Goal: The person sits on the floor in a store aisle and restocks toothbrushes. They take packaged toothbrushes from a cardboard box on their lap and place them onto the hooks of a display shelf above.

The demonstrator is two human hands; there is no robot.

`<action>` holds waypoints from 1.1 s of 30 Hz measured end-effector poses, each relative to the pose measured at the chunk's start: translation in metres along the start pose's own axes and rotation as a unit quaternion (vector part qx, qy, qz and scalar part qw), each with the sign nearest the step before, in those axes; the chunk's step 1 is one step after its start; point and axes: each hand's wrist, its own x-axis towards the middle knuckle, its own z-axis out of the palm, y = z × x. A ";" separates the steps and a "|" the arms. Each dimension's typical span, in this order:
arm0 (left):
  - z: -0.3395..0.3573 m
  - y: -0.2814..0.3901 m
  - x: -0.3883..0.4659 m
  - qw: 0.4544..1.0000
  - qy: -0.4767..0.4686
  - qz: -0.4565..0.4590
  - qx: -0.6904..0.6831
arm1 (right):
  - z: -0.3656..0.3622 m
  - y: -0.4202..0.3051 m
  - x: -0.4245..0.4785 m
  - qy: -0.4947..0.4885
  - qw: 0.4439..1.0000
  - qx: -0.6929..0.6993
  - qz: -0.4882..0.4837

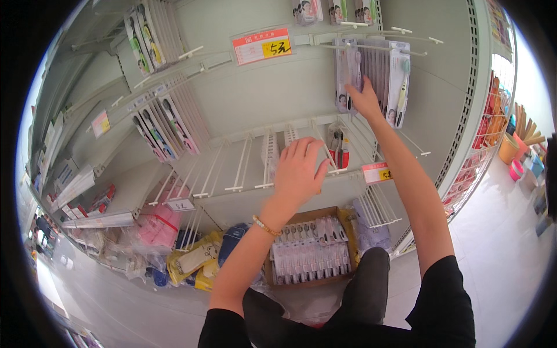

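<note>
On a hook at the upper right hang packaged toothbrushes (399, 82) in a tight row. My right hand (367, 98) reaches to the left part of that row, its thumb and fingers spread at the packs; whether it grips one is unclear. Lower and more to the left, my left hand (302, 169) hovers in front of the lower hooks, fingers loosely curled and thumb apart, with nothing visible in it. A beaded bracelet (266, 225) circles the left wrist. Below, between my knees and the shelf, a cardboard box (311, 285) holds rows of packaged toothbrushes (311, 261).
Metal display hooks (239, 169) jut out from the rack. More toothbrush packs (167, 126) hang at left. A small pack (338, 148) hangs behind my hands. Price tags (263, 45) sit on the rails. Bagged slippers (198, 261) lie beside the box; a wire mesh rack (483, 143) stands right.
</note>
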 end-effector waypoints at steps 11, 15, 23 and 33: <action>0.005 0.003 -0.009 0.997 -0.042 -0.010 0.062 | 0.014 0.002 0.034 -0.002 0.986 0.131 0.103; 0.005 0.002 -0.010 0.996 -0.039 -0.018 0.080 | 0.015 -0.005 0.032 -0.043 0.969 0.203 0.131; 0.011 0.004 -0.012 0.996 -0.043 -0.027 0.077 | 0.021 0.040 0.067 -0.108 0.956 0.264 0.075; 0.013 0.002 -0.014 0.997 -0.016 -0.038 0.068 | 0.018 0.025 0.048 -0.152 0.935 0.291 0.134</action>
